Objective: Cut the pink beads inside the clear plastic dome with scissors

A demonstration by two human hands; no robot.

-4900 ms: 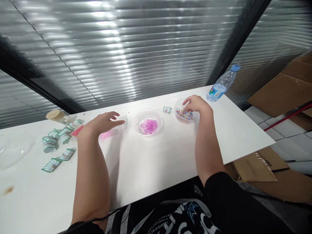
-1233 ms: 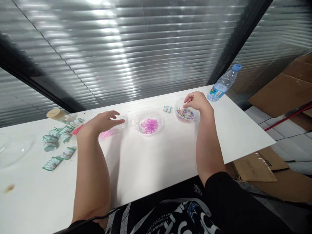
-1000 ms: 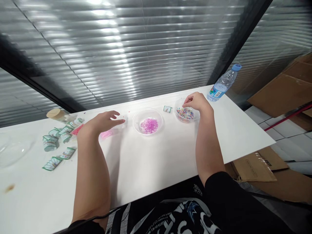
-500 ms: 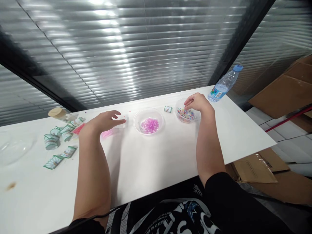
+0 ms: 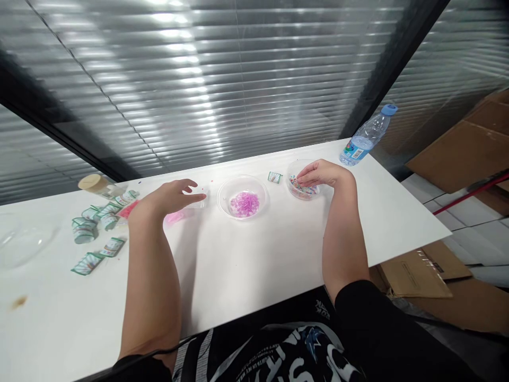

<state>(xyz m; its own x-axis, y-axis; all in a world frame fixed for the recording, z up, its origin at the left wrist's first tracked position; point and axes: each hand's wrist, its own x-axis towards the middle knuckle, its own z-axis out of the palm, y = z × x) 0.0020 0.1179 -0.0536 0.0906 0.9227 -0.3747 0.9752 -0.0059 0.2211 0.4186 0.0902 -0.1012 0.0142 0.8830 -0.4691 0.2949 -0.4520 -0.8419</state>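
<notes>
In the head view my left hand hovers over the left part of the table, its thumb and fingers apart, with nothing between them. Partly hidden beneath it are a clear plastic container and a pink bag. My right hand reaches into a clear bowl of small multicoloured beads. Its fingers are drawn together down at the beads; whatever they pinch is hidden. Between the hands stands a larger clear bowl with pink-purple, glossy small pieces inside.
Several green-and-white packets lie at the left beside a jar with a beige lid. One small packet rests between the bowls. A water bottle stands at the back right. Cardboard boxes are beyond the table's right edge.
My right hand has dipped lower into the bead bowl, its wrist shifting slightly right and its fingers coming together. My left hand has stayed in place.
</notes>
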